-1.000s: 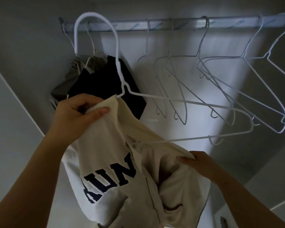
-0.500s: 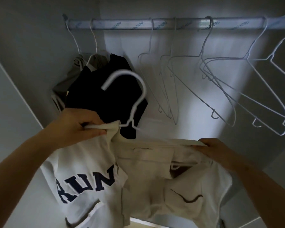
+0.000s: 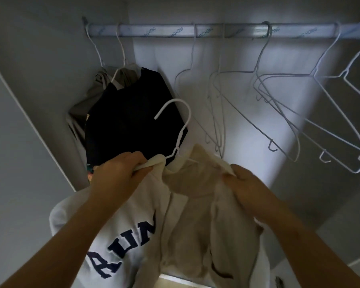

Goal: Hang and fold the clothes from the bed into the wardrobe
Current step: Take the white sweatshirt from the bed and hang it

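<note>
Left hand (image 3: pixel 117 173): grips left shoulder of cream fabric sweatshirt with navy block letters (image 3: pixel 133 231), fingers curled round cloth and hanger arm. Right hand (image 3: pixel 247 183): pinches sweatshirt cloth near collar. Thin white wire hanger (image 3: pixel 176 100): seated in my sweatshirt's neck opening, hook upright, below rail, not touching it. Behind: black garment (image 3: pixel 129 121) hung on silver metal wardrobe rail (image 3: pixel 216 31); empty white wire hangers (image 3: pixel 256 70) on rail to right.

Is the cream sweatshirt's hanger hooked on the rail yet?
Not hooked: the hanger is free below the rail; left hand and right hand grip the sweatshirt.
</note>
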Tool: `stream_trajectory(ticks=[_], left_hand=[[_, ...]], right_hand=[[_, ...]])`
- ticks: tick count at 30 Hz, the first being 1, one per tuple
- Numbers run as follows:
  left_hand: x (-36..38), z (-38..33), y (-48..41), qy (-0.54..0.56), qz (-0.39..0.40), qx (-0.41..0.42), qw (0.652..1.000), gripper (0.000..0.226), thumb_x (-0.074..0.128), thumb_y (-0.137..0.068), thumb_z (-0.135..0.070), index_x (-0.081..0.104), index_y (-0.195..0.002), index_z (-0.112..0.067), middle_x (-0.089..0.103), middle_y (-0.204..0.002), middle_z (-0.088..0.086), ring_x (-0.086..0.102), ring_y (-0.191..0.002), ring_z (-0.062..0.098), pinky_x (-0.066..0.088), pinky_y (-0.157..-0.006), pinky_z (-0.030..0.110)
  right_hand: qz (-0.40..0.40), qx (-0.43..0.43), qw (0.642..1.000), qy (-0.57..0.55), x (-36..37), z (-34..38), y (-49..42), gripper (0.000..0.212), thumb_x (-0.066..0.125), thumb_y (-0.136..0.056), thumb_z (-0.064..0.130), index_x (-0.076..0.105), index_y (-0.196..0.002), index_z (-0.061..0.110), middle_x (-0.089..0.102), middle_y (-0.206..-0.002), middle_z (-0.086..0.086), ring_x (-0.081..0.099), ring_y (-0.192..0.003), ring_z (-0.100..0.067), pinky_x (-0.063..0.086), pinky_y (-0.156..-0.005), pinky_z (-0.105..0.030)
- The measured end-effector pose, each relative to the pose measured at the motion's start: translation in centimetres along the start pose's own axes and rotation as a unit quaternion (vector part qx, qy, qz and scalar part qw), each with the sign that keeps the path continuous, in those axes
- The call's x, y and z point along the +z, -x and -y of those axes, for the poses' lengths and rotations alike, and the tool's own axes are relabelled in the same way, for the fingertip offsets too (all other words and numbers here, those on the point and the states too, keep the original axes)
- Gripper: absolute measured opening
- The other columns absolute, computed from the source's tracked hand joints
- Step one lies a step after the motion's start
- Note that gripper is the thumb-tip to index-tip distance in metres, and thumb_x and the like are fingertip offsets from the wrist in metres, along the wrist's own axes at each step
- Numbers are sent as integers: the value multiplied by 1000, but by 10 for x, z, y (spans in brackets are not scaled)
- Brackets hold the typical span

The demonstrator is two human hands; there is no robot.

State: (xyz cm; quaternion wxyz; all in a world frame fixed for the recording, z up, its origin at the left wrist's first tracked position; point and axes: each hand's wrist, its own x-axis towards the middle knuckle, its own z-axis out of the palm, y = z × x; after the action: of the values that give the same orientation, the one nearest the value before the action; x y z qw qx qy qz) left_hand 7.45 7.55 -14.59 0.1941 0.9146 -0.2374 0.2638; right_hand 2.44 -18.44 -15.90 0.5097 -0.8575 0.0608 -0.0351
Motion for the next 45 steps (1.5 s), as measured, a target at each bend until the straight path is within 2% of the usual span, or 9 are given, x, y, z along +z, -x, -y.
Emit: stream_trajectory(ticks=[3,6,11,13,19,30,35,39,45], left_hand=[[-6,-6,5,77,-9,15,997,34,54,-79,-41,69,-80,-11,60,-66,-1,51,-58,6,39,-52,19],[-18,-9,11,158,-25,21,987,30,55,-75,-42,69,-82,-16,61,-70,-10,55,-70,4,43,-60,11],[-29,-10,13,213,-55,26,975,12,67,-69,-37,65,-81,-35,59,-86,-37,56,-73,-11,41,-63,2],[-30,-9,12,224,-61,27,972,27,63,-69,-41,62,-93,-30,59,-88,-37,57,-72,-8,43,-62,4],[-18,-16,2,250,-31,76,965,17,69,-70,-34,65,-84,-25,59,-72,-23,56,-68,-4,42,-60,4],[-28,0,9,200,59,213,955,14,53,-87,-41,61,-94,-32,51,-103,-11,53,-93,4,49,-77,21],[-27,-8,9,179,84,94,976,43,55,-77,-51,51,-119,-40,45,-123,-17,44,-117,5,40,-96,25],[-1,-31,5,78,142,30,986,47,39,-82,-55,61,-111,-25,53,-87,-13,53,-78,4,40,-67,21],[12,-49,2,127,21,25,991,48,37,-83,-48,69,-86,-13,54,-64,-9,45,-57,3,29,-52,14]], right_hand=[[69,-63,994,58,17,12,18,20,47,-95,20,49,-76,17,55,-64,7,53,-62,4,41,-58,-10],[117,-105,985,66,19,13,31,28,46,-93,41,49,-69,27,50,-55,8,51,-55,-4,44,-55,-17],[-311,-243,902,175,-9,2,16,39,41,-86,39,65,-84,8,61,-76,-4,54,-75,-17,43,-67,-30],[-252,-233,916,207,-17,-1,10,55,30,-86,44,67,-87,2,65,-80,-11,60,-79,-25,45,-73,-39],[-86,-189,948,243,-5,-7,14,58,13,-65,73,40,-55,22,38,-47,7,38,-47,-3,27,-49,-14],[-194,-26,980,43,-18,-10,-5,56,45,-90,46,37,-43,17,37,-40,5,40,-49,-15,33,-56,-25],[-181,-20,982,42,-9,-6,-1,57,46,-89,47,34,-41,21,37,-30,6,39,-47,-14,30,-56,-26],[-139,-17,989,49,-4,-2,4,54,41,-79,58,37,-43,18,40,-31,8,40,-47,-13,32,-55,-23],[-80,-85,985,128,-13,5,19,57,23,-64,74,48,-53,24,49,-47,8,52,-55,-11,40,-59,-23]])
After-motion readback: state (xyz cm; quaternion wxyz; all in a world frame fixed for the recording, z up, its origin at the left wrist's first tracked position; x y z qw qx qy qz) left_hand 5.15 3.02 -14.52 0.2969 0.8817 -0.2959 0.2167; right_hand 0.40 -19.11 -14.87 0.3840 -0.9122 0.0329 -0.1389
